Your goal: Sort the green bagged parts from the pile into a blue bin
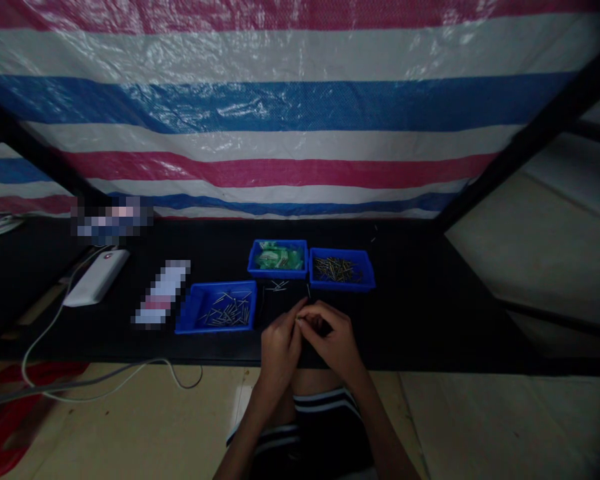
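My left hand (pixel 281 339) and my right hand (pixel 333 333) meet at the fingertips over the front edge of the black table (pixel 405 320). Both are closed in a pinch around something too small to make out. Just left of them is a blue tray (pixel 193 310) with thin metal pins (pixel 230 311). Beyond my hands stand a blue tray (pixel 279 273) of green packets (pixel 280 257) and, touching its right side, a blue tray (pixel 343 287) of darker, brownish pins (pixel 335 269). A few loose pins (pixel 277 286) lie in front of the green packets' tray.
At the left lie a white power bank (pixel 97 279), a cable (pixel 43 333) hanging over the edge, and a blurred-out flat object (pixel 163 293). A striped sheet (pixel 290 143) hangs behind the table between dark frame bars (pixel 520 143). Tiny bits lie at the back right.
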Motion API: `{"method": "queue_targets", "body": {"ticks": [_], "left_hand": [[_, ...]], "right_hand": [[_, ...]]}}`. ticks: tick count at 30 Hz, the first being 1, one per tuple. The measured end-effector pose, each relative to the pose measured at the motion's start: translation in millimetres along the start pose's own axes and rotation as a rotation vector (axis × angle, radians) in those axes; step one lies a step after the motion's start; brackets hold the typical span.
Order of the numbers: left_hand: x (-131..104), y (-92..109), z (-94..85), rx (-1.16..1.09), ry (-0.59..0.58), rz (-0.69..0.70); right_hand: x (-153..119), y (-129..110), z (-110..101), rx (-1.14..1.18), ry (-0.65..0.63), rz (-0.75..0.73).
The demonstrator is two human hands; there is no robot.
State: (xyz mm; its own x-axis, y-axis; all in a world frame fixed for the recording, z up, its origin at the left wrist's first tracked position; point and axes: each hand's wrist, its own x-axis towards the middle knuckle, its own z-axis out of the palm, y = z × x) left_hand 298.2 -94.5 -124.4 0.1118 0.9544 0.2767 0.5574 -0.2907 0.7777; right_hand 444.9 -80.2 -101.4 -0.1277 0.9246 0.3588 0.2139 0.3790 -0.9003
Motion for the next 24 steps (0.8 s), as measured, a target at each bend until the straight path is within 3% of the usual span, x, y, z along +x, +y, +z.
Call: {"method": "queue_targets", "body": {"ticks": [14, 19, 24], "left_hand": [[0.9, 4.3, -0.1, -0.014, 0.01, -0.017], [2.9, 11.8, 0.0, 0.016, 0.014, -0.032], [1.5, 15.7, 0.7, 0.076, 0.026, 0.011]], "right_hand": [[0.6, -2.0, -0.5, -0.019, 0.033, -0.005], [7.6, 1.2, -6.7, -0.08, 0.314, -0.023], [38.0, 6.0, -26.7, -0.213, 0.561, 0.074]]}}
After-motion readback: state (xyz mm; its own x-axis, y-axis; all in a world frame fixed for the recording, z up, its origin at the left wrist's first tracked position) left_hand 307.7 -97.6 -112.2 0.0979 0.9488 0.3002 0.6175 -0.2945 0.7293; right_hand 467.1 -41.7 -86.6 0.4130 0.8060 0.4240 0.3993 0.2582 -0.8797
